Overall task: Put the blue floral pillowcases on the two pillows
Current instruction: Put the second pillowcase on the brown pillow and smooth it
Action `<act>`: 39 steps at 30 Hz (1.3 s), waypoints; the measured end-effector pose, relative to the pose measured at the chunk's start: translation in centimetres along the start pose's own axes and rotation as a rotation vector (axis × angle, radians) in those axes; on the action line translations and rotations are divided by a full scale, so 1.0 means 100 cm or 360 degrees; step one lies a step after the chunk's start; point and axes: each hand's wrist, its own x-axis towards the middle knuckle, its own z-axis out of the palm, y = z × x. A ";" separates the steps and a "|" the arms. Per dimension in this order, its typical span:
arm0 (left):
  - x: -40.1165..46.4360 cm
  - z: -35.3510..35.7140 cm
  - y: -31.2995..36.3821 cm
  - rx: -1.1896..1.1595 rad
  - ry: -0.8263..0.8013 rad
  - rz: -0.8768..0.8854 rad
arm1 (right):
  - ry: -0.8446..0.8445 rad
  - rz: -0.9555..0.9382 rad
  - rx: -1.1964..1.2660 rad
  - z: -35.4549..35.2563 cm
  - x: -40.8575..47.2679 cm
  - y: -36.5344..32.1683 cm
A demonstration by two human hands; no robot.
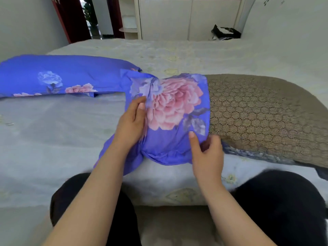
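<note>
Right hand (pixel 206 153) pinches the lower hem of the blue floral pillowcase (pixel 174 118), thumb on top; left hand (pixel 132 121) grips its bunched left side. Case covers only the left end of the brown honeycomb-mesh pillow (pixel 262 118); most remains bare toward 3 o'clock. At 10 o'clock, a second pillow in blue floral fabric (pixel 67 77) looks finished. Both lie on the pale quilted bed (pixel 53 130). Beyond, 12 o'clock: white wardrobe (pixel 177 18).

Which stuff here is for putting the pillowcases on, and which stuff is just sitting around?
For the job:
blue flowery pillowcase, partly pulled on
brown pillow
covered pillow
left hand
right hand

Just sitting around:
black bag
shelf
bed
</note>
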 end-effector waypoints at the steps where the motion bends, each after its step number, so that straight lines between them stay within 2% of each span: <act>1: -0.006 -0.006 -0.002 -0.0113 0.0133 -0.0059 | 0.0100 -0.0125 0.0113 -0.003 -0.004 0.000; 3: -0.014 -0.016 -0.012 -0.0202 0.0378 -0.0259 | 0.0159 -0.0211 0.0321 -0.002 -0.010 0.006; 5: -0.021 -0.026 -0.020 -0.0051 0.0450 -0.0528 | 0.0054 -0.0115 0.0434 0.000 -0.011 0.012; 7: -0.024 -0.033 -0.028 0.0161 0.0329 -0.0792 | -0.0158 -0.0047 0.0389 -0.001 -0.010 0.014; 9: -0.031 -0.038 -0.027 0.0369 0.0056 -0.0871 | -0.0270 -0.0089 0.0220 -0.001 -0.009 0.019; 14: -0.038 -0.052 -0.028 0.0635 -0.0205 -0.0874 | -0.0238 -0.0361 0.0075 0.000 -0.008 0.018; 16: -0.041 -0.056 -0.028 0.0679 -0.0353 -0.0898 | -0.0221 -0.0316 0.0178 -0.001 -0.016 0.020; 18: -0.044 -0.056 -0.028 0.0533 -0.0419 -0.0888 | -0.0199 -0.0205 0.0311 0.003 -0.026 0.022; 21: -0.041 -0.050 -0.027 0.0337 -0.0238 -0.0750 | -0.0244 -0.0077 0.0327 0.011 -0.031 0.024; 24: -0.022 -0.042 -0.011 0.0362 0.0124 -0.0612 | -0.0423 -0.0072 0.0050 0.014 -0.023 0.028; 26: -0.002 -0.041 0.005 0.0374 0.0310 -0.0549 | -0.0469 -0.0170 -0.0217 0.012 -0.015 0.035; 29: 0.030 -0.050 0.003 0.0363 0.0471 -0.0597 | -0.0345 -0.0480 -0.0552 -0.014 0.009 0.052; 32: 0.047 -0.062 -0.025 0.0205 0.0552 -0.0717 | -0.0091 -0.0753 -0.1025 -0.081 0.061 0.070; 35: 0.041 -0.058 -0.042 0.0125 0.0567 -0.0791 | 0.0049 -0.0727 -0.1264 -0.147 0.095 0.076; 39: 0.023 -0.049 -0.044 0.0062 0.0503 -0.0839 | 0.0072 -0.0517 -0.1352 -0.145 0.090 0.078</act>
